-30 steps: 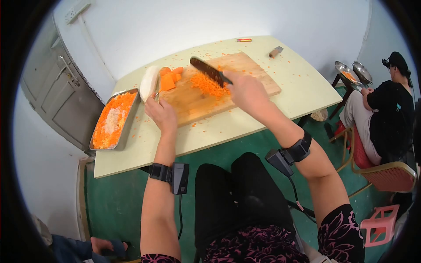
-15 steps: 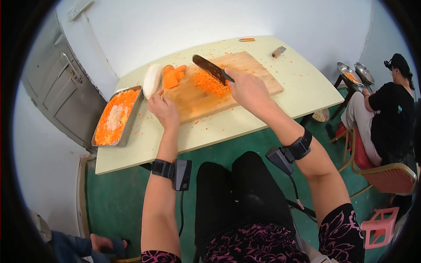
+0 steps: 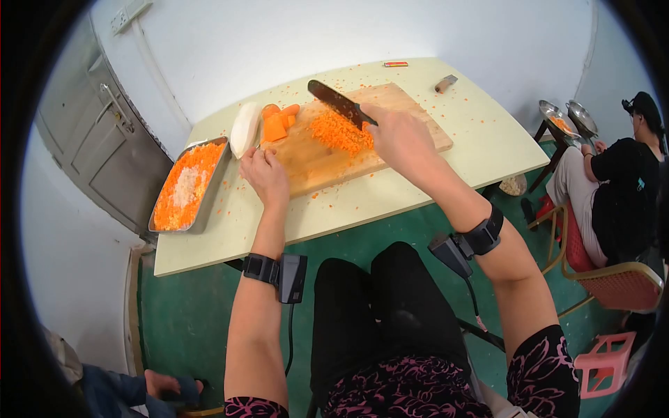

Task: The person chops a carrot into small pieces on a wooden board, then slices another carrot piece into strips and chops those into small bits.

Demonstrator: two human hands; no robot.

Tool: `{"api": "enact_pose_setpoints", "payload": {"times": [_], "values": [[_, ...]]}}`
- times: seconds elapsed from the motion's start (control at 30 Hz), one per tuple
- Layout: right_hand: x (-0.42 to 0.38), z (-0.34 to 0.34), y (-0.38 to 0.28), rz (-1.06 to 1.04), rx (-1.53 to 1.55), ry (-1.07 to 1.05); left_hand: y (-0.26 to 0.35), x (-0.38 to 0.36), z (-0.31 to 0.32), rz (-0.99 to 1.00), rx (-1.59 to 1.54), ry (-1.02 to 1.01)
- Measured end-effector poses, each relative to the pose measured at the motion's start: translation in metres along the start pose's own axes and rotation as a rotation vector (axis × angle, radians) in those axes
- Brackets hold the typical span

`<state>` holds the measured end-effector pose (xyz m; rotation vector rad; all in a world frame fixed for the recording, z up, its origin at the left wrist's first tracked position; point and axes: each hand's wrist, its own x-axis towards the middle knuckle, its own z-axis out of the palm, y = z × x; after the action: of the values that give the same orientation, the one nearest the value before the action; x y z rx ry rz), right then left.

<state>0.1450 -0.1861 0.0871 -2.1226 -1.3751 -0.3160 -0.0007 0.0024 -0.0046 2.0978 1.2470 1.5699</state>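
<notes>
My right hand (image 3: pixel 404 139) is closed round the handle of a dark-bladed kitchen knife (image 3: pixel 334 99). Its blade points up and left, over a heap of finely chopped carrot (image 3: pixel 338 132) on the wooden cutting board (image 3: pixel 306 171). At the board's left edge, my left hand (image 3: pixel 267 175) has its fingers bent and closed on the board; part of the grip is hidden. Just beyond that hand are carrot pieces (image 3: pixel 274 127) on the board and a peeled white radish (image 3: pixel 244 129) beside it.
A metal tray (image 3: pixel 188 184) of chopped carrot with a paler heap stands at the table's left. A second blade with a wooden handle (image 3: pixel 446 83) and a small red packet (image 3: pixel 396 64) lie farther back. On the right, a seated person (image 3: pixel 620 181) works near metal bowls (image 3: pixel 554 115).
The whole view has shifted slightly. The knife blade sits a little higher relative to the chopped carrot, still in my right hand. My left hand stays at the board's edge.
</notes>
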Motion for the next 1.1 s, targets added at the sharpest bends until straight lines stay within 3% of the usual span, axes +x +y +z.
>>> {"api": "enact_pose_setpoints", "payload": {"times": [0.27,0.57,0.77,1.1], "values": [[-0.011,0.016,-0.007,-0.066,-0.029,-0.064,-0.004,-0.003,0.001,0.085,0.026,0.024],[0.011,0.01,0.009,0.062,0.035,0.0,-0.005,-0.002,0.005,0.088,0.021,0.063],[0.008,0.021,0.017,-0.003,-0.06,-0.049,0.005,-0.003,0.0,0.014,0.02,-0.044],[0.01,0.027,0.011,-0.006,-0.066,-0.041,0.001,-0.001,0.001,0.061,0.036,-0.032]]}}
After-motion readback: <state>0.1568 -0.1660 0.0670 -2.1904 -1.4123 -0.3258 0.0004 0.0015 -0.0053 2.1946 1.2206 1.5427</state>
